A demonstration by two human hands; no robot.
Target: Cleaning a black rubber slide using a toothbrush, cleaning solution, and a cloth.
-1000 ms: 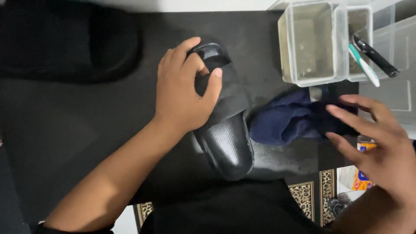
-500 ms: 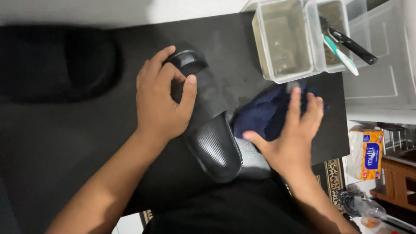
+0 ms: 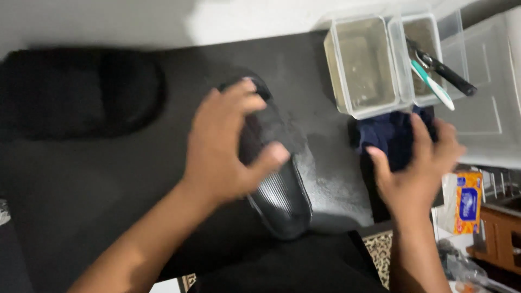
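Your left hand (image 3: 220, 146) clamps the stiff, wet-slick slipper (image 3: 277, 184) across its strap; your right hand (image 3: 415, 168), fingers curled, bunches the soft cloth (image 3: 388, 135) beside it.

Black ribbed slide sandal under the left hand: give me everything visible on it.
The black ribbed slide sandal looks like moulded rubber or foam, with fine ridges across its footbed and a wide strap band near its far end. It lies flat on the black table mat, running diagonally, one end toward the person and the other toward the clear plastic containers. The left hand spreads over its middle and strap, thumb on the right edge. Motion blur hides finer detail. A wet-looking sheen shows on the mat beside it.
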